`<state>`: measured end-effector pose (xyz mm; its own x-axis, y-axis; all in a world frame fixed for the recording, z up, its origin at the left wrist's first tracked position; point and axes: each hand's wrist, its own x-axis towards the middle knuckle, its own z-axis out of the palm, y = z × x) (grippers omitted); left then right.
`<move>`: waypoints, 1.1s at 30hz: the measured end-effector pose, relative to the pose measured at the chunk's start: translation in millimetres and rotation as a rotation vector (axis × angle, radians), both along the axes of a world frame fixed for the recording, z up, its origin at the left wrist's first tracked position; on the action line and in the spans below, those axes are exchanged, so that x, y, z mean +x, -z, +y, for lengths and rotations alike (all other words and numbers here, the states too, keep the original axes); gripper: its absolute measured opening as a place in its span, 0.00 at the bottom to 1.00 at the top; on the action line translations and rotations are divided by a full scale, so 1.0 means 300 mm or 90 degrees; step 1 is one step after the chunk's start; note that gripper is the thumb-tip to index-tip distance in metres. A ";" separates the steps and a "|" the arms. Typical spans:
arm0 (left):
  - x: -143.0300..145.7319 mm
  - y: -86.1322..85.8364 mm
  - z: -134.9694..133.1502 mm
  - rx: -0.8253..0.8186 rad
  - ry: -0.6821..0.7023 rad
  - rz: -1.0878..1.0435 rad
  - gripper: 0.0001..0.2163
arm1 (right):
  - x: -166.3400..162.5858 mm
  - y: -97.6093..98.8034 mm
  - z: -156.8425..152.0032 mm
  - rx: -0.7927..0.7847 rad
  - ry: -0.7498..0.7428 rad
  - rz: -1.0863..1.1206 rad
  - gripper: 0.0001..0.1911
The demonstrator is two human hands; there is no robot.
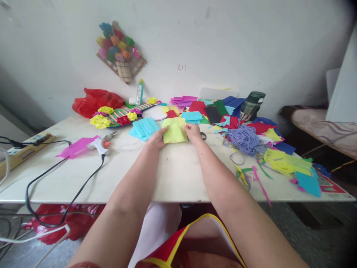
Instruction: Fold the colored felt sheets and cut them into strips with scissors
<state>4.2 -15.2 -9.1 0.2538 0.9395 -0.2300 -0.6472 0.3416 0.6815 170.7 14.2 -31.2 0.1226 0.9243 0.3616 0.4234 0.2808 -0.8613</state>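
Note:
A square of yellow paper (175, 131) is held up above the table between both hands. My left hand (158, 138) is closed on its left edge, thumb at the front. At the right edge, my right hand (193, 131) pinches the same sheet. Just left of it lies a fan of light blue paper pieces (144, 128). Behind it is another light blue stack (192, 117). A small black ring (203, 136) sits beside my right hand, partly hidden by it.
A white glue gun (100, 145) rests on pink paper (75, 148), its cord looping over the table's front edge. Purple yarn (245, 139), coloured scraps, a phone (213, 115) and a dark bottle (252, 106) crowd the right. A decorated green piece (119, 116) and red bag (96, 102) lie back left.

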 end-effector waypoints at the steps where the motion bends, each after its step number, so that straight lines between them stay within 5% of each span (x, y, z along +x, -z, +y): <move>1: 0.000 0.000 -0.001 0.000 0.001 0.003 0.16 | -0.001 -0.003 -0.003 0.001 0.001 -0.001 0.11; 10: 0.008 -0.005 -0.004 -0.005 -0.009 0.024 0.13 | -0.006 -0.009 -0.005 -0.010 0.024 -0.027 0.13; 15: 0.005 0.004 0.009 -0.010 -0.010 0.033 0.13 | -0.005 0.006 0.011 -0.002 0.030 -0.022 0.06; 22: 0.008 -0.002 -0.001 -0.004 -0.014 0.041 0.13 | -0.010 -0.015 -0.013 0.006 0.080 -0.085 0.24; 28: 0.006 -0.002 -0.001 -0.003 0.001 0.034 0.16 | -0.022 -0.059 -0.057 0.096 0.126 -0.275 0.28; 33: -0.002 0.008 0.011 0.004 0.032 0.003 0.19 | -0.070 -0.090 -0.102 0.203 0.019 -0.461 0.27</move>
